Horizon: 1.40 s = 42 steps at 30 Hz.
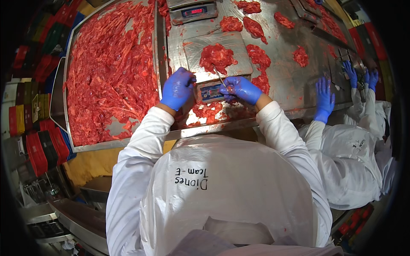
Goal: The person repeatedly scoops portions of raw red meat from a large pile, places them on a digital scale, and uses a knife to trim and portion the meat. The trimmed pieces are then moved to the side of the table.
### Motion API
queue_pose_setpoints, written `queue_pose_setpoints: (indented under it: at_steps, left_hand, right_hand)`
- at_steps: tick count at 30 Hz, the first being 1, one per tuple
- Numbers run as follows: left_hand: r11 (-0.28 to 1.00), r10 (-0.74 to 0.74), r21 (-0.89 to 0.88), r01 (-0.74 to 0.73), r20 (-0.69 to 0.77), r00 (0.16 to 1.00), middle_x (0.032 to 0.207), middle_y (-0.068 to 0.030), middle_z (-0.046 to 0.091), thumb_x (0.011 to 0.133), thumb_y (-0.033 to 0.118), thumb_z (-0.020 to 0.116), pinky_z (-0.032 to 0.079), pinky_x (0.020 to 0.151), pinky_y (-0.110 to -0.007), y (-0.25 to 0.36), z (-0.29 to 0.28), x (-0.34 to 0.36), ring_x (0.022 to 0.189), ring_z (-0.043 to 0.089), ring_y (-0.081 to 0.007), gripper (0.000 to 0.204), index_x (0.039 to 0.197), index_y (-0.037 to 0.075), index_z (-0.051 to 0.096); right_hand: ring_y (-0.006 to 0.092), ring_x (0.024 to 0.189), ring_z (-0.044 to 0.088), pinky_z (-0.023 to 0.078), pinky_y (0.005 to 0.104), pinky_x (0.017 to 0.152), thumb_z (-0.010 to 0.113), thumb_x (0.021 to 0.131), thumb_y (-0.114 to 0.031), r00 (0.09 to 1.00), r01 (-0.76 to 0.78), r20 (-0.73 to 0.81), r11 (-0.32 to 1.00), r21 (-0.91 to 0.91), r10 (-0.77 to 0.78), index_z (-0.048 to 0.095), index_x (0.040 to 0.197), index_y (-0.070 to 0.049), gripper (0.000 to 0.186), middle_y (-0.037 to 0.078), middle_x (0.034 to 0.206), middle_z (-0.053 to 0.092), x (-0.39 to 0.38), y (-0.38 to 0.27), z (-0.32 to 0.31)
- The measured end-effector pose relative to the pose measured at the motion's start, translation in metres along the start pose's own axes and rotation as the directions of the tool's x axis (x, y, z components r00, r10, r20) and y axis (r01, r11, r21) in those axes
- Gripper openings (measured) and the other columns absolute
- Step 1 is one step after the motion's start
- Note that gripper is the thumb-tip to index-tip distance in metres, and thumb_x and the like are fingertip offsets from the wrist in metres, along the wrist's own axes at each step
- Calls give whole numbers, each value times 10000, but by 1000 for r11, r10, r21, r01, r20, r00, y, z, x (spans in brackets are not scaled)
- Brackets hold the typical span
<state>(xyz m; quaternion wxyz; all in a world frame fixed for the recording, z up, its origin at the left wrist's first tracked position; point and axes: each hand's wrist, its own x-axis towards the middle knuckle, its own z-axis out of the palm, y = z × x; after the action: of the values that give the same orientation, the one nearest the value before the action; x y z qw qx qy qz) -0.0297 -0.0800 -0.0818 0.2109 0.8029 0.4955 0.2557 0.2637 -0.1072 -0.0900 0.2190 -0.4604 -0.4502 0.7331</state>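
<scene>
A pile of red raw meat [218, 58] lies on the steel pan of a digital scale [194, 53], right in front of me. My right hand [242, 88], in a blue glove, is closed around a thin metal tool [219, 77]. The tool's tip points up to the lower edge of the meat. Beside the pan's left front corner is my left hand [177, 88], also blue-gloved, with its fingers curled together. Whatever it may hold is hidden. Below the pan, the scale's display panel shows between my hands.
A large steel tray [71, 106] heaped with meat pieces fills the left side. A second scale [193, 12] stands at the back. Several meat portions [254, 29] lie on the steel table [279, 47]. To the right, co-workers' gloved hands [324, 99] rest over the table.
</scene>
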Motion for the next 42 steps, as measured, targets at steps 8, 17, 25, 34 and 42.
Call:
queue_pose_setpoints:
  at_steps: [8, 17, 25, 34, 42]
  left_hand:
    - [979, -179, 64, 191, -158, 971, 1162, -154, 653, 799, 83, 741, 548, 933, -423, -41, -25, -16, 1055, 662, -347, 300, 1099, 82, 737]
    - [975, 166, 135, -174, 72, 984, 1041, -112, 685, 840, 224, 758, 547, 893, -433, 28, 14, 27, 1003, 652, -327, 204, 989, 85, 740]
    - [963, 219, 137, -231, 97, 971, 1035, -101, 688, 811, 172, 760, 552, 886, -424, 24, 9, 18, 1001, 653, -319, 188, 980, 92, 741]
    - [972, 210, 100, -214, 46, 977, 959, -111, 646, 795, 156, 716, 532, 828, -458, 9, 2, 7, 949, 621, -340, 185, 962, 76, 715]
    - [974, 180, 126, -189, 81, 980, 979, -122, 631, 796, 157, 715, 532, 833, -458, 8, 0, 3, 944, 617, -343, 189, 966, 74, 705]
  right_hand:
    - [146, 839, 630, 527, 308, 769, 750, 915, -208, 987, 109, 152, 914, -392, -52, 705, 1046, -41, 216, 50, 904, 681, -21, 28, 8]
    - [119, 934, 632, 548, 309, 889, 626, 1026, -268, 981, 129, 147, 992, -3, -127, 687, 1188, -69, 264, 17, 1046, 692, -22, 15, -14]
    - [95, 873, 586, 510, 284, 752, 726, 942, -541, 991, -19, 128, 999, -51, 25, 678, 1090, -78, 488, -4, 955, 648, -11, 3, -5]
    - [76, 692, 559, 449, 234, 637, 769, 947, -343, 994, 34, 106, 995, -97, -24, 689, 943, -81, 274, -21, 801, 638, 1, 7, -3]
    - [82, 652, 574, 473, 238, 617, 754, 970, -256, 996, -72, 42, 995, -68, 75, 689, 949, -74, 194, -13, 784, 656, 18, -9, 18]
